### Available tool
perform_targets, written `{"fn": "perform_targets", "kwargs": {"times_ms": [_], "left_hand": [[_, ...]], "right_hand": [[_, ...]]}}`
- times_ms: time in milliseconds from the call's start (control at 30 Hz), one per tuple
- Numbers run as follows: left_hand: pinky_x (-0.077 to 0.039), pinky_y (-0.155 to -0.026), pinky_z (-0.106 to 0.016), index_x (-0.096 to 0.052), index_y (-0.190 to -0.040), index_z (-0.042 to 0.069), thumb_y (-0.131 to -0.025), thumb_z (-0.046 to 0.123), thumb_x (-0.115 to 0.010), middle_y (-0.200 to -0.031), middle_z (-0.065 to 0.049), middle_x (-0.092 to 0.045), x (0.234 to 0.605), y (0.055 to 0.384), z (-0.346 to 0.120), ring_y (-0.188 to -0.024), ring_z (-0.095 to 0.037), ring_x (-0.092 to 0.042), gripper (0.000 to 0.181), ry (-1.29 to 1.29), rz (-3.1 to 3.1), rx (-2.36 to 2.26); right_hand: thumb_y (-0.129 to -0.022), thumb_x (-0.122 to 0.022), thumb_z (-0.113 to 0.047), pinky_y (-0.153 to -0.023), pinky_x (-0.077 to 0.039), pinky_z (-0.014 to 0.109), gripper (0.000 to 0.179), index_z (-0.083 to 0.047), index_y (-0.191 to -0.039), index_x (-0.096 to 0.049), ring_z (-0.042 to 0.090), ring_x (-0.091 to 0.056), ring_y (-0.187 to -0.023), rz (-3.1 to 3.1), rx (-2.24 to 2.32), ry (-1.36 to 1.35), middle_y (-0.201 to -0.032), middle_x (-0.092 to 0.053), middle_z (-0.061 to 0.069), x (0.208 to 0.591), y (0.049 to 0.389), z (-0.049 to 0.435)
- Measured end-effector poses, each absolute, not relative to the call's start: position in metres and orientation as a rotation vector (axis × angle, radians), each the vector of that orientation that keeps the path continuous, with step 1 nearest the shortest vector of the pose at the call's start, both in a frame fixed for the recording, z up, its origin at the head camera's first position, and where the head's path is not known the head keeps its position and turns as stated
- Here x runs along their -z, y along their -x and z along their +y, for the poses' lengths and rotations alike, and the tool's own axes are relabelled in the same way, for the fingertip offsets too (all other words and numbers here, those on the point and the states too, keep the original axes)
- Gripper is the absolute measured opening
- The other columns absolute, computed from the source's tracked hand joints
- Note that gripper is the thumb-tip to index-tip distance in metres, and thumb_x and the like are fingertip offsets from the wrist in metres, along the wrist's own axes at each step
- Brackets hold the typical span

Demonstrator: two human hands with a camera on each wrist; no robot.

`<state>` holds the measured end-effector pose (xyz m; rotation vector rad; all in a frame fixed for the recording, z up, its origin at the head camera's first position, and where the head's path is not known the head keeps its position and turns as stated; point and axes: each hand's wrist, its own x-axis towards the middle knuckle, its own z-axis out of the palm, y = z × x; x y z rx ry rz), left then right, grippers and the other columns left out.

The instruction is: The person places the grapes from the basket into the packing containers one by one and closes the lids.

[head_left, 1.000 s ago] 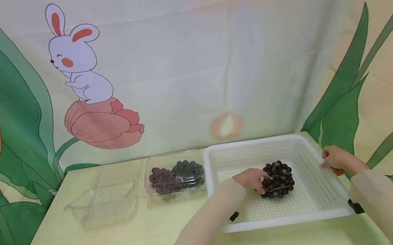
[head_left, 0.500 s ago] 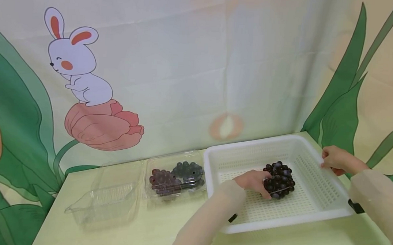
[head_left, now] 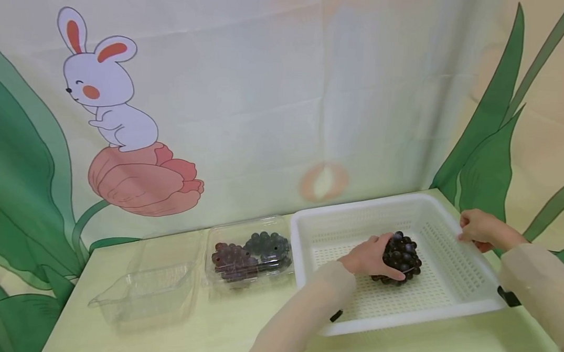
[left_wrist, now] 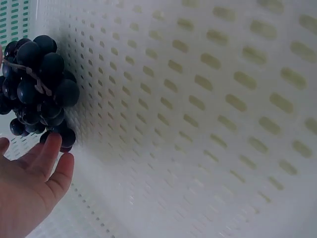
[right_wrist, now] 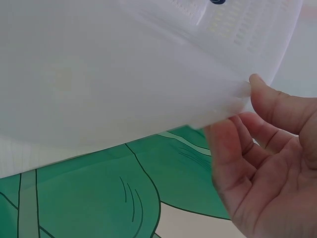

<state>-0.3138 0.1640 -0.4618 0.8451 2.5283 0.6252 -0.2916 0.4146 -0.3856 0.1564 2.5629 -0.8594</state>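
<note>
A bunch of dark grapes (head_left: 403, 255) lies on the perforated floor of a white plastic basket (head_left: 384, 323). My left hand (head_left: 369, 257) holds the bunch from its left side, thumb in front and fingers behind. In the left wrist view, fingertips of the left hand (left_wrist: 37, 183) touch the lower grapes (left_wrist: 39, 84), and a stem shows among the berries. My right hand (head_left: 485, 229) grips the basket's right rim. In the right wrist view, the thumb of the right hand (right_wrist: 267, 163) presses the rim from above while bent fingers sit underneath.
Left of the basket stands a clear plastic clamshell box (head_left: 251, 224) with reddish and dark grape bunches inside. Farther left is another clear plastic container (head_left: 144, 293) with no fruit in it. A printed cloth backdrop (head_left: 247, 116) rises behind the pale green table (head_left: 237, 331).
My left hand has moved farther over the bunch, its thumb now spread across the front and its fingers visible behind. My right hand stays on the rim.
</note>
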Motion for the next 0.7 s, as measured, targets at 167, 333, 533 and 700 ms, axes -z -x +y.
{"fn": "perform_targets", "kwargs": {"times_ms": [167,333,533,700], "left_hand": [[-0.040,-0.093,-0.031,-0.005,-0.138,0.044,-0.069,0.059,-0.063,-0.145,-0.002,-0.021,0.465,0.311,0.170,-0.124,-0.019,-0.040,0.091,-0.859,2.521,-0.597],[-0.039,-0.094,-0.033,-0.009,-0.136,0.048,-0.071,0.058,-0.061,-0.147,-0.003,-0.015,0.467,0.309,0.174,-0.126,-0.022,-0.037,0.085,-0.854,2.522,-0.530],[-0.041,-0.091,-0.032,-0.013,-0.137,0.045,-0.071,0.057,-0.062,-0.145,-0.003,-0.019,0.466,0.306,0.178,-0.125,-0.022,-0.038,0.084,-0.832,2.526,-0.492],[-0.042,-0.090,-0.033,-0.015,-0.137,0.044,-0.069,0.056,-0.064,-0.144,-0.002,-0.022,0.466,0.305,0.181,-0.123,-0.021,-0.041,0.085,-0.809,2.553,-0.488]], "right_hand": [[-0.085,-0.052,-0.006,-0.044,-0.033,0.023,0.023,-0.003,-0.078,-0.030,0.009,-0.029,-0.045,2.554,0.869,-0.155,-0.053,-0.029,-0.002,0.386,0.292,0.415],[-0.085,-0.051,-0.007,-0.045,-0.032,0.023,0.023,-0.003,-0.078,-0.030,0.009,-0.028,-0.045,2.547,0.863,-0.166,-0.052,-0.028,-0.002,0.387,0.293,0.416],[-0.085,-0.053,-0.007,-0.044,-0.033,0.023,0.023,-0.002,-0.079,-0.030,0.009,-0.029,-0.044,2.563,0.857,-0.151,-0.051,-0.028,-0.003,0.387,0.293,0.416],[-0.084,-0.053,-0.007,-0.044,-0.033,0.023,0.023,-0.002,-0.079,-0.031,0.009,-0.030,-0.044,2.569,0.857,-0.141,-0.051,-0.029,-0.003,0.388,0.292,0.417]]}}
